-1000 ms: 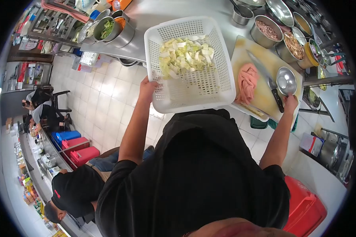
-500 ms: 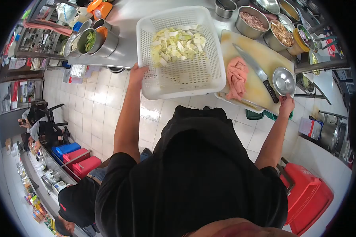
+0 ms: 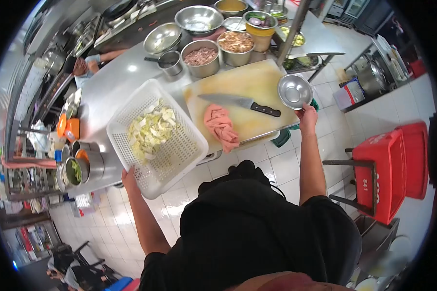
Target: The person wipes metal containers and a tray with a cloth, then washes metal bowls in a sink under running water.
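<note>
My left hand [image 3: 129, 179] is closed on the near-left edge of a white perforated plastic basket [image 3: 192, 130], which holds chopped cabbage [image 3: 151, 130] in its far part. Out to the right, my right hand [image 3: 307, 119] pinches the rim of a small metal bowl [image 3: 295, 91]; nothing shows inside it. The bowl is at the right end of a yellowed cutting board [image 3: 250, 80]. On that board lie a black-handled kitchen knife [image 3: 238, 101], blade pointing left, and a crumpled pink cloth [image 3: 220, 127].
Behind the board stand a pot of chopped meat [image 3: 200, 56], a pot of brownish slices [image 3: 235, 42] and several metal bowls [image 3: 199, 19]. Red bins [image 3: 381, 169] stand at right on the tiled floor [image 3: 286, 169]. Another person's arm [image 3: 112, 55] reaches across the counter's far side.
The view has swung to the right, so the basket now appears lower left and the board nearer the middle. Both hands keep hold of the basket and the bowl.
</note>
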Tool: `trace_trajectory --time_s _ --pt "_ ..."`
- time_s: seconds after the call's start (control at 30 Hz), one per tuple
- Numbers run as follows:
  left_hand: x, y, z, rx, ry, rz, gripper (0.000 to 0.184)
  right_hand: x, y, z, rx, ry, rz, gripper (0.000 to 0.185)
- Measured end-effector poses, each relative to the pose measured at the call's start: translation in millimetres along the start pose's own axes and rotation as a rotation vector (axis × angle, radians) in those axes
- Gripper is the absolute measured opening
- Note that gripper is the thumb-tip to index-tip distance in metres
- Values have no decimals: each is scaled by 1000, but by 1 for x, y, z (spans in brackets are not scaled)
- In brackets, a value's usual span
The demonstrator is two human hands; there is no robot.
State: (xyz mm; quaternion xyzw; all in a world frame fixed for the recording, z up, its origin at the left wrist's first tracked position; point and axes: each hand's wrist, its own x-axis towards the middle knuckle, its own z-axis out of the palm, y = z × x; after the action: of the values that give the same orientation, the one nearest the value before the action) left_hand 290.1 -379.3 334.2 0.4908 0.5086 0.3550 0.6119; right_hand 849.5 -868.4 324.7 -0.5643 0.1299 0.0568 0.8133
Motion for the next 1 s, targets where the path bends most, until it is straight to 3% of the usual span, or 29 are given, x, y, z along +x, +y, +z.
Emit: trace_trajectory --time_s 0.3,0.5,0.6,0.8,1.0 --pt "16 10 0 9 -170 155 43 -106 -19 -108 19 211 -78 18" --pt "26 13 -3 123 -48 260 55 -199 -20 -185 -18 385 -137 17" --pt "21 23 -3 488 -12 414 56 -253 -27 -211 -10 492 -141 20" --pt "55 3 -12 657 43 764 55 -332 -33 -248 -14 574 -195 21" --pt "13 37 11 779 214 1378 51 -384 -19 -301 50 678 -173 24"
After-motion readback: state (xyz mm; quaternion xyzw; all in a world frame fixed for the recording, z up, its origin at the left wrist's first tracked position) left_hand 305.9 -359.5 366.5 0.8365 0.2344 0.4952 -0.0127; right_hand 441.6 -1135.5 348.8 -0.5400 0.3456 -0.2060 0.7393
